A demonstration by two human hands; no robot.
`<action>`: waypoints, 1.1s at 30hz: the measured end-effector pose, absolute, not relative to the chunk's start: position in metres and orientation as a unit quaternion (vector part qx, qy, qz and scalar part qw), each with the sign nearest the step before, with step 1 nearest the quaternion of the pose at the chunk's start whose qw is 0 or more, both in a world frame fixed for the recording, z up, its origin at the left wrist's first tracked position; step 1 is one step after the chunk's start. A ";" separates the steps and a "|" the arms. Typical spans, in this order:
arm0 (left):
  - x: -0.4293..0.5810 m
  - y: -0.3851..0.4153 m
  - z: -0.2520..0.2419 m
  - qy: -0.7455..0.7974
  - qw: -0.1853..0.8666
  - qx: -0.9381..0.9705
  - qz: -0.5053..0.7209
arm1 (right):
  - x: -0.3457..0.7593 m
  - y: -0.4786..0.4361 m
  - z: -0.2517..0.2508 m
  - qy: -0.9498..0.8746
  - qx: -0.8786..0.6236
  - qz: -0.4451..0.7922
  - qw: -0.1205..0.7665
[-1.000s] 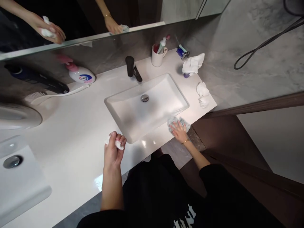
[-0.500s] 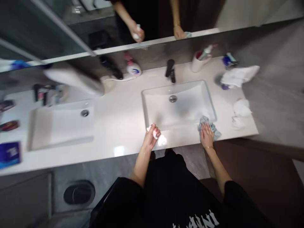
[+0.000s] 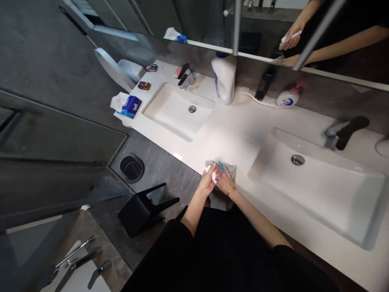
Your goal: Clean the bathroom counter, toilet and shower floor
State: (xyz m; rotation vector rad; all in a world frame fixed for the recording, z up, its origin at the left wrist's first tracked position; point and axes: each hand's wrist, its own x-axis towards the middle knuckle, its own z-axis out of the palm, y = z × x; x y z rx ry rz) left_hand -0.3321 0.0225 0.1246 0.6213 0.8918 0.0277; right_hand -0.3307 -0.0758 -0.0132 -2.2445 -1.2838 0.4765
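Pressing one cloth (image 3: 232, 170), clutching one wad (image 3: 214, 177)

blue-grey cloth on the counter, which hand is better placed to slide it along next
Probably the right hand: it rests on the cloth with fingers extended, while the left hand is closed around a white wad.

Glare spot on bright countertop (image 3: 215, 138), dim wall (image 3: 39, 52)
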 end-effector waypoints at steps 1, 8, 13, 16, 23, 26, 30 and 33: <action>-0.339 0.040 0.125 0.429 0.855 0.290 0.033 | -0.320 -0.043 -0.014 -0.487 -0.818 0.175 0.252; -0.376 0.176 0.128 0.444 0.845 0.279 0.108 | -0.208 0.113 -0.015 -0.381 -0.886 0.165 0.206; -0.380 0.272 0.128 0.435 0.845 0.294 0.105 | -0.106 0.054 -0.031 -0.111 -0.978 0.056 0.167; -0.374 0.315 0.127 0.427 0.848 0.294 0.107 | -0.078 -0.021 -0.039 0.098 -0.981 -0.019 0.165; -0.348 0.356 0.122 0.435 0.852 0.271 0.111 | -0.197 0.010 -0.024 -0.159 -0.968 0.008 0.193; -0.338 0.365 0.121 0.440 0.851 0.264 0.115 | -0.278 0.117 -0.017 -0.417 -0.880 0.138 0.183; -0.331 0.390 0.123 0.444 0.844 0.263 0.148 | -0.322 0.251 -0.010 -0.544 -0.785 0.197 0.222; -0.332 0.420 0.125 0.456 0.831 0.264 0.179 | -0.310 0.328 -0.012 -0.540 -0.779 0.211 0.237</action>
